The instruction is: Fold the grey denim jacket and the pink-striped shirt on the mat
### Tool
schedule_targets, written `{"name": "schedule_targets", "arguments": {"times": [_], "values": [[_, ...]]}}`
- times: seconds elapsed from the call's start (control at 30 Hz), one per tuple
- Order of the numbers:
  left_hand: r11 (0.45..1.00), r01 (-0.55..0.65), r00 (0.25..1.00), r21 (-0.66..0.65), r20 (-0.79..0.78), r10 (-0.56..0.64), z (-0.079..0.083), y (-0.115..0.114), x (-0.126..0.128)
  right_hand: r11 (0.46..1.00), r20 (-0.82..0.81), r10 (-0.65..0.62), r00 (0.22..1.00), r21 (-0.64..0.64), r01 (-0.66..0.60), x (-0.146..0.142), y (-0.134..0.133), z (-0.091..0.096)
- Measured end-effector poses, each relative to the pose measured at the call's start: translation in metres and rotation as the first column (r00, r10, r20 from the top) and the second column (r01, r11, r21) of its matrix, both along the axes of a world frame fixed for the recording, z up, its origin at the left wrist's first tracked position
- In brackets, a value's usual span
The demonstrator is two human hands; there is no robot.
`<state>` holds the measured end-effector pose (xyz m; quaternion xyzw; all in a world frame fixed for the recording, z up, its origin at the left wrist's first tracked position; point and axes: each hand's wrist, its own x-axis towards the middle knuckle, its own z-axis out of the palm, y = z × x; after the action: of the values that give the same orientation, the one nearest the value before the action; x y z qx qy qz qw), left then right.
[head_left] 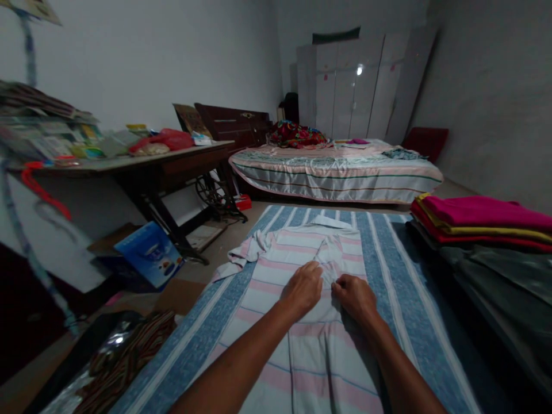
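Note:
A pink-and-white striped polo shirt [302, 322] lies flat, collar away from me, on a blue-and-white striped cloth [388, 270]. Its left sleeve [244, 253] is spread out to the side. My left hand [304, 287] rests on the shirt's chest just below the collar opening, fingers curled and pinched on the fabric. My right hand [356, 296] sits close beside it, fingers also closed on the shirt's front. Both hands meet near the button placket.
A stack of folded pink, yellow and red cloths [483, 221] lies at the right. A bed [336, 167] stands beyond, wardrobes [357, 92] behind it. A cluttered table [142, 161] is at left, with a blue box [149, 253] under it and dark fabric [125, 356] near my left.

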<state>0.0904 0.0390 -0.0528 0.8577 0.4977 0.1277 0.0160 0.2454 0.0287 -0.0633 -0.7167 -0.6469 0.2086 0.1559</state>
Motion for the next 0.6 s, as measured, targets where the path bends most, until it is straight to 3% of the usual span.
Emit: {"name": "schedule_targets", "arguments": {"times": [0.13,0.27,0.47,0.6], "values": [[0.999,-0.007,1.0,0.032,0.019,0.006,-0.019,0.016,0.018,1.0,-0.005,0.006,1.0,-0.001,-0.006,0.001,0.0,-0.003],[1.0,0.003,1.0,0.031,0.028,-0.004,-0.033,0.017,0.017,1.0,0.003,-0.011,1.0,0.007,0.011,0.002,0.0,-0.006],[1.0,0.0,1.0,0.022,0.031,0.0,-0.033,0.014,0.015,1.0,0.001,-0.008,1.0,0.008,0.008,0.003,0.001,-0.014],[1.0,0.007,0.997,0.022,0.071,-0.008,-0.031,0.014,0.016,0.999,-0.107,0.032,0.994,0.04,-0.028,0.013,0.001,-0.02]]}}
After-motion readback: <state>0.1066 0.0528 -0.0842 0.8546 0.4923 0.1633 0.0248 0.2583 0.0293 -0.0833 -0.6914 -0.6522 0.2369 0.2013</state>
